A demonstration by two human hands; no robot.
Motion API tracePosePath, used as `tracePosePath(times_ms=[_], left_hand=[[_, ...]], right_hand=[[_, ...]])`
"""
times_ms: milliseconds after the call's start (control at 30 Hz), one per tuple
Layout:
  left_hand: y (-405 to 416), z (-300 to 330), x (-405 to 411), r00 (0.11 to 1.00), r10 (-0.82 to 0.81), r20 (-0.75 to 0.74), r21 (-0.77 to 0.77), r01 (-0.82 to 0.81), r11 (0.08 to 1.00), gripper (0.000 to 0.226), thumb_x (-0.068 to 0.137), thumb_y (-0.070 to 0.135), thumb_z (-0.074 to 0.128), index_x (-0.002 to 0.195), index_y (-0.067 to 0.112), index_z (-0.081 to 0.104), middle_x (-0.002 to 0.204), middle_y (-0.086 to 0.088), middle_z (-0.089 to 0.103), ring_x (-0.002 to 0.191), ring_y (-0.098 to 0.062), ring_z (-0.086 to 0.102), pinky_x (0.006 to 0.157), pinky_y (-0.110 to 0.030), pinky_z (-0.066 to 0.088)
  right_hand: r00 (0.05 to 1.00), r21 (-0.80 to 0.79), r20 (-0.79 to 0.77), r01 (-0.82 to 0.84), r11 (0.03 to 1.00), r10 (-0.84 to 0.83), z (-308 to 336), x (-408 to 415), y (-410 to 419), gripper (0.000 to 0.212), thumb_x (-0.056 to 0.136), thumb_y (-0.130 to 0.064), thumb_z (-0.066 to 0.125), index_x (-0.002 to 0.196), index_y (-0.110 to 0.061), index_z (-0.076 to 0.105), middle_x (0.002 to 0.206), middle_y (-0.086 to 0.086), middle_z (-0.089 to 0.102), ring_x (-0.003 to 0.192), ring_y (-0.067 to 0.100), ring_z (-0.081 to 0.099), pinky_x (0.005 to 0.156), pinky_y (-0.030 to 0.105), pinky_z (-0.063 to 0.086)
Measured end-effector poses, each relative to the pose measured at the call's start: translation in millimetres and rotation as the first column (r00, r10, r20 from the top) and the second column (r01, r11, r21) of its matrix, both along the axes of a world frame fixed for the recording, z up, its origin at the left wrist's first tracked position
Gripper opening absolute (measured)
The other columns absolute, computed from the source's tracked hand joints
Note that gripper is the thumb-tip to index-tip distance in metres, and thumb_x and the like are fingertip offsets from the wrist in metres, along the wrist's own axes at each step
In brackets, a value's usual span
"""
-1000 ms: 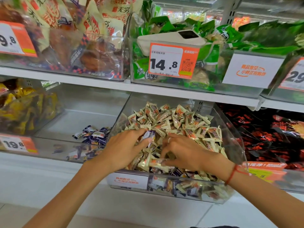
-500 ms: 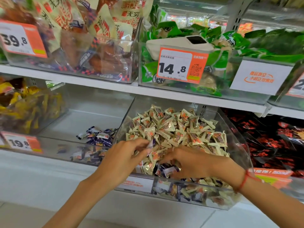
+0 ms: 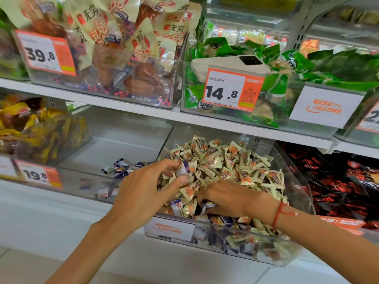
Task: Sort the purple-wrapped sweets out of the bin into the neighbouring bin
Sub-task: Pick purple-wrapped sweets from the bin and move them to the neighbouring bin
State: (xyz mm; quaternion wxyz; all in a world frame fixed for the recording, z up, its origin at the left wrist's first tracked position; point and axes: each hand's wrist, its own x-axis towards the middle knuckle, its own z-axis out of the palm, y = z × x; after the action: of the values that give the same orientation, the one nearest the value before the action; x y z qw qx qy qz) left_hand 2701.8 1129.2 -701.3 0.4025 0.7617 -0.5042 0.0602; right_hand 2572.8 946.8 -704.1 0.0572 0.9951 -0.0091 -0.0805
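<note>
Item one, as I log it from my remote seat: a clear hard-plastic bin [image 3: 295, 175] with slanted glossy walls, standing on the lower white shelf [image 3: 205, 121]. It is heaped with small pillow-shaped sweets [image 3: 229, 160] in crinkly cream foil with orange print and saw-toothed end seals.

Item two: purple-wrapped sweets. One purple-and-white sweet [image 3: 184, 168] is pinched between the thumb and fingertips of the left hand [image 3: 147, 193], above the left part of the heap. The hand's other fingers are curled. More purple wrappers [image 3: 176, 204] show low in the heap near the front wall, mixed with the cream ones.

Item three: the right hand [image 3: 231, 198], palm down, fingers curled and dug into the front of the heap. A purple-and-white wrapper [image 3: 207, 206] lies at its fingertips; I cannot tell whether it is gripped or only touched. A thin red cord bracelet [image 3: 280, 214] circles that wrist.

Item four: the neighbouring bin [image 3: 86, 181], just left of the first, same clear plastic, mostly bare floor. A small loose cluster of purple-and-white sweets [image 3: 121, 168] lies near its right wall.

Item five, surroundings: to the far left, a bin of yellow shiny packets [image 3: 34, 130] with an orange price tag [image 3: 38, 175] reading 19.8. To the right, black-and-red glossy packs [image 3: 338, 181]. On the upper shelf, tall cream pouches [image 3: 123, 37] and green packets [image 3: 276, 56] in clear bins, with a flat orange-and-white tag [image 3: 233, 89] marked 14.8.
</note>
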Motion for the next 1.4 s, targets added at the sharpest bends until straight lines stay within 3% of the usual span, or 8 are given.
tracePosePath(times_ms=[200, 333, 433, 667, 767, 1033, 1200, 1400], left_hand=[[12.5, -4.4, 12.7, 0.999, 0.028, -0.040, -0.022, -0.029, 0.999, 0.044, 0.074, 0.072, 0.044, 0.102, 0.043, 0.062, 0.082, 0.024, 0.066, 0.073, 0.006, 0.061, 0.063, -0.017, 0.050], [19.0, 0.8, 22.0, 0.997, 0.040, -0.058, -0.050, -0.043, 0.998, 0.030, 0.074, 0.072, 0.045, 0.092, 0.051, 0.057, 0.077, 0.031, 0.062, 0.074, 0.013, 0.058, 0.061, -0.014, 0.048], [24.4, 6.3, 32.9, 0.992, 0.065, -0.111, -0.079, -0.074, 0.994, 0.016, 0.076, 0.064, 0.054, 0.085, 0.050, 0.057, 0.073, 0.033, 0.061, 0.077, 0.018, 0.056, 0.058, -0.008, 0.043], [24.3, 0.1, 89.2, 0.950, 0.199, -0.240, -0.092, -0.227, 0.970, 0.025, 0.087, 0.058, 0.051, 0.094, 0.037, 0.064, 0.086, 0.027, 0.064, 0.085, 0.003, 0.061, 0.075, -0.029, 0.051], [24.9, -5.9, 107.1, 0.930, 0.241, -0.277, -0.066, -0.269, 0.961, 0.024, 0.088, 0.054, 0.054, 0.095, 0.035, 0.065, 0.087, 0.025, 0.064, 0.084, -0.003, 0.063, 0.081, -0.036, 0.052], [13.2, -21.8, 111.3, 0.922, 0.249, -0.296, 0.015, -0.256, 0.967, 0.025, 0.090, 0.050, 0.054, 0.096, 0.029, 0.067, 0.091, 0.016, 0.067, 0.085, -0.009, 0.064, 0.079, -0.038, 0.053], [8.8, -25.4, 101.4, 0.939, 0.216, -0.268, 0.078, -0.203, 0.976, 0.021, 0.089, 0.049, 0.057, 0.097, 0.031, 0.065, 0.095, 0.014, 0.069, 0.090, -0.012, 0.065, 0.080, -0.038, 0.053], [9.8, -24.0, 95.7, 0.943, 0.195, -0.270, 0.106, -0.172, 0.979, 0.024, 0.086, 0.052, 0.057, 0.095, 0.032, 0.067, 0.094, 0.015, 0.069, 0.091, -0.012, 0.065, 0.082, -0.038, 0.053]], right_hand=[[0.964, 0.459, 0.073, 0.194, 0.867, -0.254, 12.1, -15.2, -10.4, 0.006, 0.090, -0.038, 0.063, 0.092, -0.033, 0.062, 0.104, 0.003, 0.068, 0.102, 0.025, 0.062, 0.088, 0.045, 0.047], [0.889, 0.778, 0.148, 0.166, 0.606, -0.434, 23.7, -27.6, -4.6, 0.011, 0.088, -0.026, 0.067, 0.092, -0.016, 0.069, 0.065, -0.008, 0.063, 0.056, 0.015, 0.059, 0.054, 0.028, 0.049], [0.838, 0.894, 0.110, 0.150, 0.421, -0.534, 26.8, -23.0, -0.4, 0.011, 0.088, -0.019, 0.065, 0.090, -0.008, 0.067, 0.051, -0.011, 0.054, 0.043, 0.004, 0.047, 0.046, 0.016, 0.040], [0.796, 0.950, 0.205, -0.022, 0.311, -0.569, 44.9, 33.9, 27.1, 0.026, 0.080, -0.029, 0.066, 0.092, -0.007, 0.070, 0.081, 0.024, 0.065, 0.064, 0.022, 0.050, 0.050, 0.015, 0.043], [0.808, 0.965, 0.196, -0.060, 0.255, -0.556, 48.8, 64.2, 34.3, 0.024, 0.078, -0.029, 0.067, 0.090, -0.009, 0.070, 0.073, 0.007, 0.066, 0.060, 0.020, 0.047, 0.049, 0.015, 0.041], [0.831, 0.939, 0.150, 0.049, 0.340, -0.536, 54.2, 88.6, 26.5, 0.020, 0.086, -0.025, 0.065, 0.093, -0.008, 0.070, 0.056, 0.001, 0.050, 0.043, 0.007, 0.037, 0.045, 0.016, 0.030], [0.696, 0.958, -0.011, 0.212, 0.191, -0.718, 34.7, 36.5, -2.7, 0.018, 0.084, -0.026, 0.066, 0.092, -0.011, 0.069, 0.051, 0.000, 0.049, 0.046, 0.010, 0.037, 0.052, 0.020, 0.030], [0.553, 0.982, -0.079, 0.188, 0.032, -0.829, 31.9, 4.9, -15.8, 0.011, 0.088, -0.023, 0.064, 0.086, -0.013, 0.065, 0.050, -0.001, 0.045, 0.037, 0.005, 0.033, 0.065, 0.022, 0.035]])
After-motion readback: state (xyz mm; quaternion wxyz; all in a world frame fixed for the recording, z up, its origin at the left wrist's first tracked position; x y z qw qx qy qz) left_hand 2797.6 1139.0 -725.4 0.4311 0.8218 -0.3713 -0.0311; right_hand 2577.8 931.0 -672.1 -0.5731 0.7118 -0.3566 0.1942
